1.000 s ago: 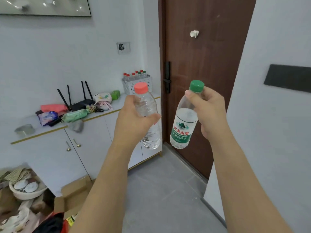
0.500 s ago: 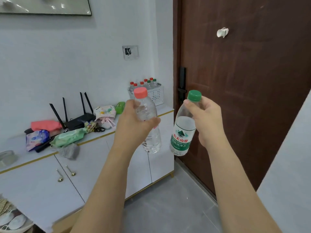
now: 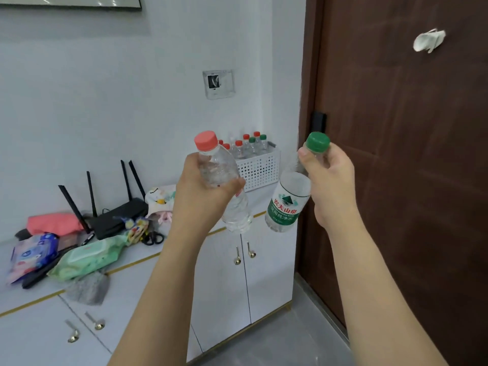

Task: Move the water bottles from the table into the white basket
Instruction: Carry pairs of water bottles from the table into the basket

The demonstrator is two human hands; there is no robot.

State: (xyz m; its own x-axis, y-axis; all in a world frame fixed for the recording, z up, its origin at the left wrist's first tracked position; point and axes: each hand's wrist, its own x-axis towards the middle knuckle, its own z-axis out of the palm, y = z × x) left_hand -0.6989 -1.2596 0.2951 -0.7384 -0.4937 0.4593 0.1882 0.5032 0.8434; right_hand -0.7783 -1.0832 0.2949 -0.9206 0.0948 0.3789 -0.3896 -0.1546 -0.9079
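**Head view: carrying two bottles to the white basket**

We hold one bottle in each hand. The left hand (image 3: 204, 191) is wrapped around the middle of the red-capped water bottle (image 3: 223, 180), which is tilted. The right hand (image 3: 330, 178) pinches the green-capped water bottle (image 3: 289, 202) at its neck, so the body hangs free. The white basket (image 3: 260, 169) stands at the far end of the white table (image 3: 137, 256), beside the door (image 3: 409, 180), already holding several capped bottles. In our judgement, gaps are few. We should bring each bottle upright over an open spot, lower one at a time, and support the green-capped bottle lower down to stop it swinging.
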